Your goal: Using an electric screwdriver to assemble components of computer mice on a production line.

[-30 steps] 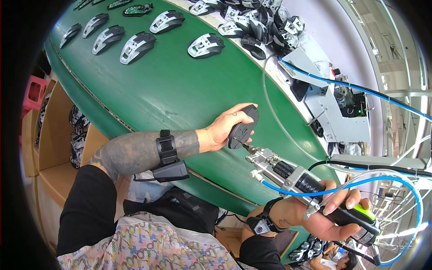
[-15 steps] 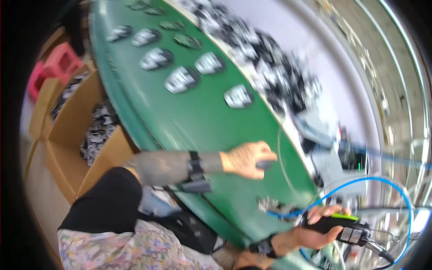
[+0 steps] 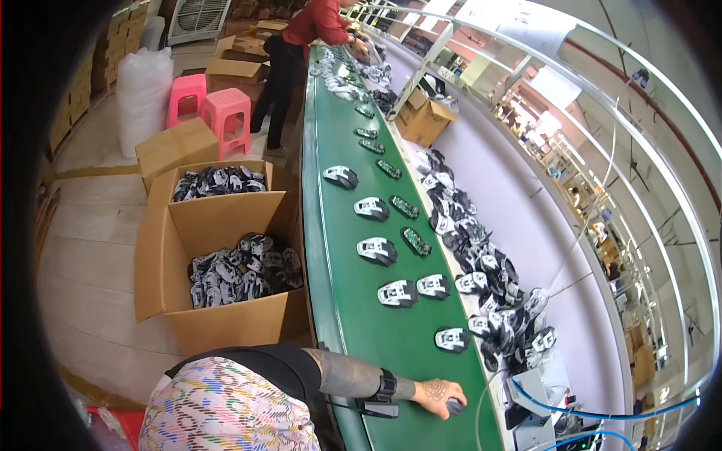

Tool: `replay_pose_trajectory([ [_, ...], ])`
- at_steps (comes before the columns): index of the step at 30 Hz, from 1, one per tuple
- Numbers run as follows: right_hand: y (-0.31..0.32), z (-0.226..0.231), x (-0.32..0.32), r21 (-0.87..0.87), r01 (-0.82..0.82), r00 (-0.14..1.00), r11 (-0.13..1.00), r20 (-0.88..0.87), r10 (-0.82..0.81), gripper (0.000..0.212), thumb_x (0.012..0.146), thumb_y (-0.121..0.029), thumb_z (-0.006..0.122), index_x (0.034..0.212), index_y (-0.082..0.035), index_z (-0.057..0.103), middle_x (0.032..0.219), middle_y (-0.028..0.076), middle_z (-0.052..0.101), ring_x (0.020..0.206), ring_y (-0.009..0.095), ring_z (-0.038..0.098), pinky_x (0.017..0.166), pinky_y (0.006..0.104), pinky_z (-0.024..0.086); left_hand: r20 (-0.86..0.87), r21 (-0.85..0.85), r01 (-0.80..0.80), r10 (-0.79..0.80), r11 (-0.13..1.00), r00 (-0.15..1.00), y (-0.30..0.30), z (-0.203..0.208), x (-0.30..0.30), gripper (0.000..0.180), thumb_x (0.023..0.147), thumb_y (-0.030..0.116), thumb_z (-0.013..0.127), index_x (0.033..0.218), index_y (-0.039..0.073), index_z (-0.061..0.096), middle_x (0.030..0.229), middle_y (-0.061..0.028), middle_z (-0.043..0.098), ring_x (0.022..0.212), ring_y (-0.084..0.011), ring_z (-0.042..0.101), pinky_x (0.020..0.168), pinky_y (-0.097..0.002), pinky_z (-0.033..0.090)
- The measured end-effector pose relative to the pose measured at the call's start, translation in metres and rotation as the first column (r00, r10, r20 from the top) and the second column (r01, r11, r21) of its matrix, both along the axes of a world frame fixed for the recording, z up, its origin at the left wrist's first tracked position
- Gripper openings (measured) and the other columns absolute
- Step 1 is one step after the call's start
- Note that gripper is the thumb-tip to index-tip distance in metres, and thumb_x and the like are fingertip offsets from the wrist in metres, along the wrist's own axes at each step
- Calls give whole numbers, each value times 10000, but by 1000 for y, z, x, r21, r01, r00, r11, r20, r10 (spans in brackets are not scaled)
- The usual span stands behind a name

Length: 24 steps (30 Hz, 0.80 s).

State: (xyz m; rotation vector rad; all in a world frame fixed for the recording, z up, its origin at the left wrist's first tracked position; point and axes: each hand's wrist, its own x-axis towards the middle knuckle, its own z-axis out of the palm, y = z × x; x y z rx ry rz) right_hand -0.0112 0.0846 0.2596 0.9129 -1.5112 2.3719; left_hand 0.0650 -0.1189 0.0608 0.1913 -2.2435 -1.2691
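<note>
My left hand [image 3: 438,396] reaches over the green belt [image 3: 383,338] with its fingers closed around a dark, rounded computer mouse part [image 3: 455,407], partly covered by the fingers. Just beyond it lies a white-and-black mouse shell [image 3: 451,339]. Farther up the belt are more such shells, including a pair side by side, one of them a mouse shell [image 3: 396,294]. Beside these, green circuit boards [image 3: 416,241] rest in mouse-sized pieces. My right hand is out of view.
Mouse shells [image 3: 492,286] are heaped along the belt's right edge. A grey device [image 3: 531,398] with blue tubing [image 3: 602,414] stands at lower right. Left of the belt are open cardboard boxes [image 3: 226,327] of shells and pink stools [image 3: 227,113]. A person in red [image 3: 316,26] works at the far end.
The view has swung up and leftward, bringing the belt's far end in. My right hand, which held a powered screwdriver, has left view. My left hand still grips the dark mouse part.
</note>
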Motion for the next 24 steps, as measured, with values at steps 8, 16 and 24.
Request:
replay_pose_trajectory([
  [8, 11, -13, 11, 59, 32, 999, 998, 8, -33, 244, 854, -239, 550, 748, -21, 525, 659, 57, 496, 557, 148, 465, 514, 257, 403, -239, -29, -110, 100, 994, 966, 1, 6, -6, 502, 692, 247, 663, 1140, 86, 503, 1216, -158, 433, 1127, -345, 438, 928, -427, 389],
  [16, 13, -15, 23, 47, -33, 999, 998, 21, 32, 227, 835, -189, 517, 689, -15, 518, 611, 63, 489, 499, 153, 449, 482, 260, 387, -152, -492, -497, 491, 715, 858, -55, -11, 10, 565, 620, 318, 693, 1110, 88, 532, 1318, -199, 360, 1198, -398, 366, 970, -482, 347],
  [24, -3, -27, 27, 1, -239, 971, 971, -12, 239, 336, 889, -237, 511, 1141, -37, 415, 781, 90, 519, 632, 133, 486, 522, 248, 435, -62, -499, -614, 682, 611, 729, -110, -6, 24, 655, 672, 348, 699, 1249, 167, 447, 1314, -169, 370, 1197, -376, 358, 974, -474, 325],
])
